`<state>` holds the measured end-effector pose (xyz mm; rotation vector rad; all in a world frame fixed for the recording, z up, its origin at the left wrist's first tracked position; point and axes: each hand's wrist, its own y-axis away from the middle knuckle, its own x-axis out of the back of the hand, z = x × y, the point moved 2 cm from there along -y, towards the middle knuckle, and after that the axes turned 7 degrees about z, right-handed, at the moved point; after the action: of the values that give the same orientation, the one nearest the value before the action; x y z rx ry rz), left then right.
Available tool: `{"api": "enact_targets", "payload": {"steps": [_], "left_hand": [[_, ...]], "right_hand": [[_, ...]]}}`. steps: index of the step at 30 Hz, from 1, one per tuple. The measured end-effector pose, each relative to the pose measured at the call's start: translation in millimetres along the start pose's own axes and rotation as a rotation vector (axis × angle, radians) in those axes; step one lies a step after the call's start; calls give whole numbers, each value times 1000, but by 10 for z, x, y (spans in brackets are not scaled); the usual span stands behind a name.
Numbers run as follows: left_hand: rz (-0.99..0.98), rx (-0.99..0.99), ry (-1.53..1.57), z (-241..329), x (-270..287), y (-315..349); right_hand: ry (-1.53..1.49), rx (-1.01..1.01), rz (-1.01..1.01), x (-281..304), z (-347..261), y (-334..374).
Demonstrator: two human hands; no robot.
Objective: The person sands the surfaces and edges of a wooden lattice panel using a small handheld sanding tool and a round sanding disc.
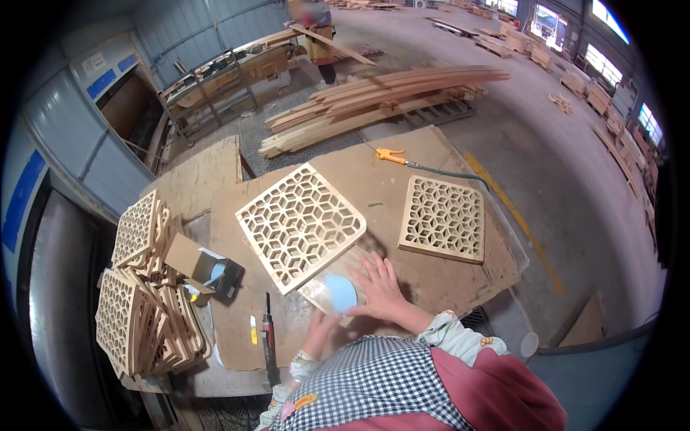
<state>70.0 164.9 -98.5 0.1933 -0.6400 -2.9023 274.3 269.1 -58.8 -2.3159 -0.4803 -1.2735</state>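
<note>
A round, pale blue disc (341,293), looking like a sanding disc, lies over a light-coloured surface close to my body. My right hand (377,286) is palm down just right of it, fingers stretched and spread, its thumb by the disc's lower right edge. From below, my left hand (321,330) reaches the disc's lower edge; its fingers are mostly hidden. Directly beyond is a wooden lattice panel (302,223) with a pattern of cut-out openings, set at an angle. A second, similar lattice panel (443,219) lies flat farther right.
Stacked lattice panels (136,309) stand at the left beside an open box (205,267) with blue discs. A red-and-black tool (268,334) lies near my left arm. An orange air gun (390,155) with a hose lies at the far edge. Beyond are timber piles (374,100) and another person (320,47).
</note>
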Motion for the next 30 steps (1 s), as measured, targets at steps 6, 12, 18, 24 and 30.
{"api": "enact_targets", "payload": {"steps": [6,12,18,24,30], "left_hand": [[12,23,7,-68,21,-34],[15,3,20,-64,20,-26],[6,67,-55,-28,57,-41],[-27,34,-5,53,18,11],[-21,-11,24,-16,39,-45]], "right_hand": [[-7,-3,33,40,-37,0],[-15,-8,33,31,-35,4],[9,-18,-17,30,-30,-26],[24,-13,-21,0,-6,-23],[18,-11,-19,-19,-3,-14]]}}
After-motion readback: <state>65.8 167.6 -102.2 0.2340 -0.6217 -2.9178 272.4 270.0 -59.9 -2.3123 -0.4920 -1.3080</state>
